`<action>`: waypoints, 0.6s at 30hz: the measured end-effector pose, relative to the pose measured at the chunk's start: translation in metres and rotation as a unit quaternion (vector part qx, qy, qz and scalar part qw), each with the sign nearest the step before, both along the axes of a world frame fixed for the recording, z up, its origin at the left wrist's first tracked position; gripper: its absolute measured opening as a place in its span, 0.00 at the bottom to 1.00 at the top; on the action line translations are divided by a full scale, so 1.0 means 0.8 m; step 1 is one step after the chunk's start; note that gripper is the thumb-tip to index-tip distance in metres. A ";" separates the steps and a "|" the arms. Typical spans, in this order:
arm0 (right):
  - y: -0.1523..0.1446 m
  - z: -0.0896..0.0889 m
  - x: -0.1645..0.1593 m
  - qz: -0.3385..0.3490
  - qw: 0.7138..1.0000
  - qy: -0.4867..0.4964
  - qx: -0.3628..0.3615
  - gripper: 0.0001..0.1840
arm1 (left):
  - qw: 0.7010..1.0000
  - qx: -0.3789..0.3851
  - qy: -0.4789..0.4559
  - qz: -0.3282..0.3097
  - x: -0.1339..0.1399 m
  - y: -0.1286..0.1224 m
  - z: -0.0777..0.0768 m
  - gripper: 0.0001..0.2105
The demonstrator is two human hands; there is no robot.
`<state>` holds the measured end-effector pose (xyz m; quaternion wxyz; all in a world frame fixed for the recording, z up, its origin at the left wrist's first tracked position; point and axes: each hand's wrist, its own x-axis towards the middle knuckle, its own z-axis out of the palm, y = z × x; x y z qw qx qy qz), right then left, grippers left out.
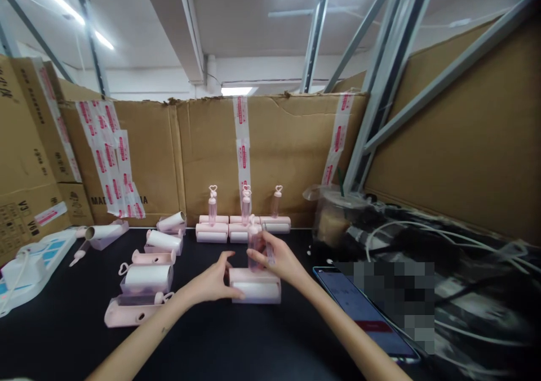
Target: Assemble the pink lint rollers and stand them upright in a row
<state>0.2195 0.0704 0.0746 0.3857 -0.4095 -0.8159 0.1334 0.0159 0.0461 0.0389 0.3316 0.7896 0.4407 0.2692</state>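
Two slim human arms, bare from the fingertips to where the lower edge of the view cuts them off. Both taper to narrow wrists. The left forearm [141, 330] bears a small, dark greenish mark [164, 329] of a few short strokes, on its inner side partway below the wrist; whether it is tattooed or drawn cannot be told. The right forearm [338, 320] looks smooth and plain. The left hand [214, 282] and right hand [282, 260] are bare, with slender fingers.
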 end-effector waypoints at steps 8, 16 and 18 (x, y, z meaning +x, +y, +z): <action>-0.034 0.036 -0.012 0.016 0.973 0.226 0.053 0.11 | 0.997 0.034 -0.014 0.062 -0.025 -0.002 -0.007 0.42; -0.078 0.050 0.001 0.126 0.939 0.156 0.279 0.17 | 0.923 -0.092 -0.368 0.062 -0.048 -0.016 0.050 0.32; -0.091 0.036 -0.012 0.189 0.934 0.057 0.297 0.16 | 0.892 -0.217 -0.395 0.031 -0.050 -0.022 0.061 0.30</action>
